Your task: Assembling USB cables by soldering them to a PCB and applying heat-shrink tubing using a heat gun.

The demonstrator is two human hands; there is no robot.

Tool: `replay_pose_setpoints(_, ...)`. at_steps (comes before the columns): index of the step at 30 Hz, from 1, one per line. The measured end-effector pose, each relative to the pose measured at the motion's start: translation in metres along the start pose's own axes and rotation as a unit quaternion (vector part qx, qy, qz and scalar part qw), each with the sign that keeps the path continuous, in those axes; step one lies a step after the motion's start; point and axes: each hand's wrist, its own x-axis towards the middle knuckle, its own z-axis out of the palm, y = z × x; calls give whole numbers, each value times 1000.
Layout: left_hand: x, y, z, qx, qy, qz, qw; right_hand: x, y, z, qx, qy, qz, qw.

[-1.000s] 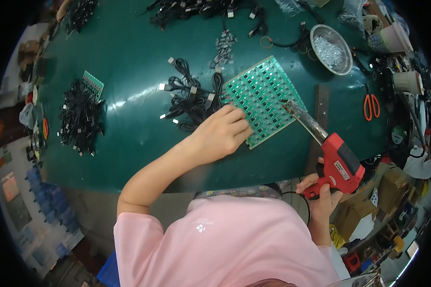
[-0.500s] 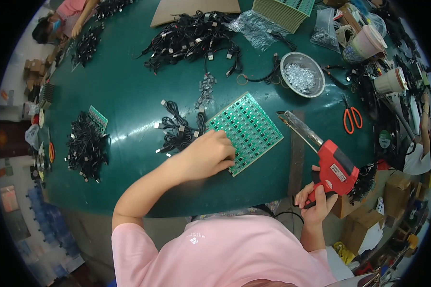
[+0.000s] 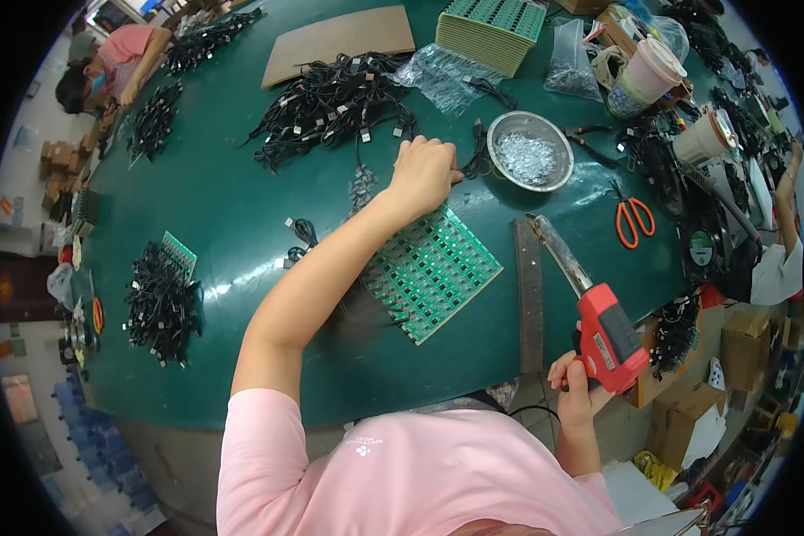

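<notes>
My left hand [image 3: 426,176], its fingers curled closed, is over the far corner of a green circuit board panel [image 3: 447,272]. What it grips, if anything, is hidden. Black cables with plugs [image 3: 301,234] lie left of the panel, partly covered by my left forearm; thin wire ends [image 3: 402,317] reach onto the panel's left edge. My right hand [image 3: 581,384] is wrapped round the handle of a red and black soldering gun [image 3: 609,339]. The gun's long metal barrel points away from me, its tip beside a flat dark bar [image 3: 529,304] right of the panel.
Beyond the panel lie a heap of black cables [image 3: 330,107], a metal bowl of silvery bits [image 3: 531,152] and stacked boards [image 3: 487,40]. Orange-handled cutters [image 3: 632,221] and lidded cups [image 3: 648,76] are at the right. Another cable bundle [image 3: 161,299] sits left. A co-worker [image 3: 125,58] is at far left.
My left hand has moved from the panel's left edge away to its far corner. Wire ends now show along that edge. The soldering gun stays in my right hand; the whole view has shifted.
</notes>
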Motion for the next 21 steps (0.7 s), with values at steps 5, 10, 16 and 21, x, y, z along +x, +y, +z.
replay_pose_setpoints(5,-17,6,-24,-51,75,-3,996,-1,-2,3,9,-18,19,1000)
replay_pose_setpoints(10,-59,17,-64,-236,85,-69,966,-2,5,6,-31,-32,-10,999)
replay_pose_setpoints(16,-129,24,-93,-327,-6,-169,930,-1,0,19,5,-31,38,999)
replay_pose_setpoints(21,-172,15,-90,-419,-34,-228,878,2,-4,32,-2,-31,50,998)
